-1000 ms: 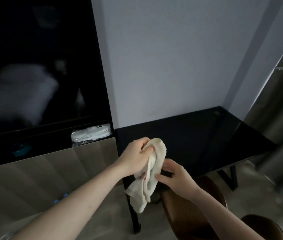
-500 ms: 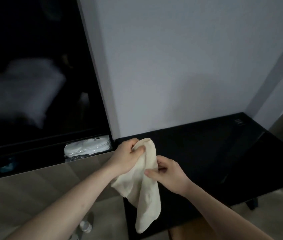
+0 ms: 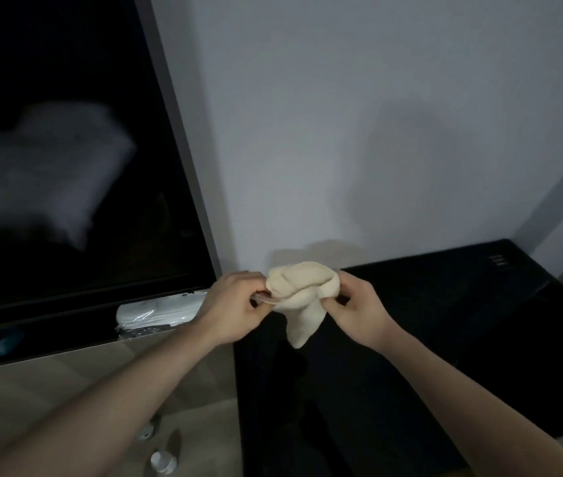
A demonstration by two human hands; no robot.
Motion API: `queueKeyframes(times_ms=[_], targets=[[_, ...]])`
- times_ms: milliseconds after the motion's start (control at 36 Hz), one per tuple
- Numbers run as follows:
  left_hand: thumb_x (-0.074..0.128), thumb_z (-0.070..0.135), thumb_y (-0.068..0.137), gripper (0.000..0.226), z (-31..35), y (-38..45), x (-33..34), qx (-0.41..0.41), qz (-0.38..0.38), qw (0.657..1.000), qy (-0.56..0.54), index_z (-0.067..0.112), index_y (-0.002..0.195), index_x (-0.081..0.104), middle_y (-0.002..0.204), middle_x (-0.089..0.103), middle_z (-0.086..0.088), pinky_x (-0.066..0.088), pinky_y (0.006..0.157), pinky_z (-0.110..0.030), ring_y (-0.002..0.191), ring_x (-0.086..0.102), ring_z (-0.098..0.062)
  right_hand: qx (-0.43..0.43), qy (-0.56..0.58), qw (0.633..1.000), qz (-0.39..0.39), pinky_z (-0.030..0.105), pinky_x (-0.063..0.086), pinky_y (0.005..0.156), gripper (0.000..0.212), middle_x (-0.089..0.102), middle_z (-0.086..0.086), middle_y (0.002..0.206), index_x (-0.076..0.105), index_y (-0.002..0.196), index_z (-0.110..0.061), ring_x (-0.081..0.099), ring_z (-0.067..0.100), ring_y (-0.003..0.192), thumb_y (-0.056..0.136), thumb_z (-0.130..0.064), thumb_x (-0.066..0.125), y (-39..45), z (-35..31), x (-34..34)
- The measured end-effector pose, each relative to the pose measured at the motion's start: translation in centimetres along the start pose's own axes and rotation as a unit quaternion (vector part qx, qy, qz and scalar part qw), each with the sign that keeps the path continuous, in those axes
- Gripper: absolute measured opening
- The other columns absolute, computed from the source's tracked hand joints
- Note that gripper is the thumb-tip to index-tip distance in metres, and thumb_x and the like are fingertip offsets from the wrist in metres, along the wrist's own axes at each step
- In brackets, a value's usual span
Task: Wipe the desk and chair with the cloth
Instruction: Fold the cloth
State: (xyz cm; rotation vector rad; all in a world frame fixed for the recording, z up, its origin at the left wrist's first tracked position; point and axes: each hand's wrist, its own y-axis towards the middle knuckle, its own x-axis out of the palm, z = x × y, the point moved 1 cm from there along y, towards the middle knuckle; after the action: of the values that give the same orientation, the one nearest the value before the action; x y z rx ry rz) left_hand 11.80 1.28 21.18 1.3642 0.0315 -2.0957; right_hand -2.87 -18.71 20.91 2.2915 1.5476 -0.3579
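head view: i'm looking down at a dim room corner. the desk [image 3: 445, 339] is a glossy black slab filling the frame from about 3 o'clock round to 6 o'clock, its back edge butted against a pale grey wall [image 3: 342, 132] that takes up the whole 12 to 2 o'clock region. a small set of ports or sockets [image 3: 496, 261] is let into the desk top near its far right corner, too small for me to read.

the cloth [image 3: 302, 294], cream coloured, sits almost at the centre of the frame, held in the air above the desk's left back part. it is bunched into a folded wad at the top with one tail hanging down toward 6 o'clock. my left hand [image 3: 235, 306] pinches the cloth's left edge with curled fingers; my right hand [image 3: 359, 309] grips its right side, fingers curled into the fabric. both forearms come in bare from the bottom corners.

at 9 to 11 o'clock a large dark screen [image 3: 66, 149] hangs on the wall, with a blurred pale bed reflected in it. below it, a dark shelf holds a white plastic-wrapped packet [image 3: 156, 313], just left of my left hand. under that is a beige cabinet front [image 3: 49, 390]. at 7 o'clock, on the floor, i see the capped tops of what look like bottles [image 3: 163, 461].
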Motion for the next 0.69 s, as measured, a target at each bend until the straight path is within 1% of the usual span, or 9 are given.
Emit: queueKeyframes(times_ms=[139,222,306,361,417,472,528,611,694], targets=[[0.073,0.034,0.079,0.009,-1.4,-4.3,6.4,0.038,-0.088,0.994,0.049,0.027,0.08,0.067,0.08,0.066,0.011,0.043,0.068,-0.028,0.075,0.063,-0.013,0.0,-0.067,0.994,-0.09,0.033,0.056,0.072,0.013,0.069,-0.006,0.089,0.072,0.093,-0.019,0.068,0.017,0.084,0.086,-0.009,0.076,-4.6,3.4,0.9],[0.065,0.05,0.087,0.031,-2.5,-8.5,10.5,0.0,-0.165,0.986,0.007,0.025,0.069,0.061,0.074,0.065,0.008,0.043,0.063,-0.028,0.068,0.064,-0.015,0.08,-0.077,0.984,-0.137,0.028,0.057,0.076,0.013,0.072,-0.013,0.092,0.075,0.094,-0.032,0.07,0.01,0.088,0.088,-0.021,0.077,-8.7,6.7,3.0],[0.056,0.07,0.088,0.052,-2.6,-12.4,14.0,-0.062,-0.264,0.961,-0.05,0.021,0.073,0.064,0.08,0.069,0.007,0.046,0.067,-0.03,0.074,0.065,-0.012,0.169,-0.093,0.971,-0.143,0.017,0.048,0.067,0.033,0.069,-0.024,0.081,0.068,0.078,-0.05,0.066,0.0,0.076,0.087,-0.019,0.076,-12.4,10.4,5.5],[0.055,0.075,0.086,0.056,-2.7,-14.1,15.7,-0.116,-0.319,0.937,-0.084,0.022,0.088,0.072,0.085,0.072,0.009,0.049,0.07,-0.026,0.079,0.067,-0.009,0.237,-0.089,0.956,-0.15,0.024,0.05,0.064,0.022,0.069,-0.019,0.075,0.069,0.078,-0.041,0.062,-0.001,0.069,0.088,-0.022,0.072,-14.0,12.3,6.7],[0.063,0.056,0.089,0.032,-2.8,-14.7,16.7,-0.169,-0.35,0.914,-0.114,0.025,0.088,0.073,0.081,0.071,0.01,0.047,0.067,-0.023,0.079,0.068,-0.009,0.284,-0.084,0.944,-0.143,0.036,0.054,0.07,0.009,0.072,-0.007,0.078,0.07,0.081,-0.028,0.062,0.002,0.069,0.089,-0.025,0.069,-14.3,13.7,7.5],[0.06,0.05,0.084,0.019,-3.1,-14.3,17.2,-0.207,-0.358,0.901,-0.132,0.033,0.079,0.069,0.08,0.071,0.012,0.048,0.066,-0.022,0.076,0.067,-0.005,0.321,-0.074,0.937,-0.114,0.033,0.055,0.069,0.003,0.072,-0.002,0.081,0.071,0.087,-0.026,0.064,0.007,0.071,0.089,-0.024,0.069,-13.7,14.5,7.8],[0.052,0.056,0.082,0.026,-3.8,-13.1,17.7,-0.228,-0.342,0.902,-0.13,0.034,0.078,0.065,0.08,0.071,0.013,0.053,0.069,-0.027,0.076,0.067,-0.004,0.345,-0.064,0.933,-0.077,0.026,0.055,0.064,0.005,0.072,-0.002,0.083,0.068,0.091,-0.026,0.066,0.009,0.075,0.088,-0.022,0.069,-12.1,15.2,8.0],[0.053,0.058,0.089,0.032,-5.2,-9.9,18.5,-0.232,-0.311,0.915,-0.11,0.03,0.087,0.069,0.084,0.069,0.012,0.054,0.075,-0.037,0.08,0.067,-0.009,0.375,-0.03,0.926,-0.007,0.031,0.06,0.069,0.003,0.072,-0.003,0.087,0.067,0.093,-0.027,0.07,0.013,0.08,0.09,-0.025,0.066,-9.0,16.2,8.1],[0.062,0.056,0.09,0.034,-6.4,-6.5,19.2,-0.258,-0.253,0.927,-0.104,0.027,0.104,0.072,0.102,0.067,0.007,0.051,0.081,-0.036,0.094,0.066,-0.017,0.405,-0.027,0.914,0.028,0.029,0.059,0.068,0.012,0.071,-0.008,0.094,0.063,0.105,-0.028,0.068,0.009,0.083,0.093,-0.031,0.063,-6.2,17.5,8.2]])
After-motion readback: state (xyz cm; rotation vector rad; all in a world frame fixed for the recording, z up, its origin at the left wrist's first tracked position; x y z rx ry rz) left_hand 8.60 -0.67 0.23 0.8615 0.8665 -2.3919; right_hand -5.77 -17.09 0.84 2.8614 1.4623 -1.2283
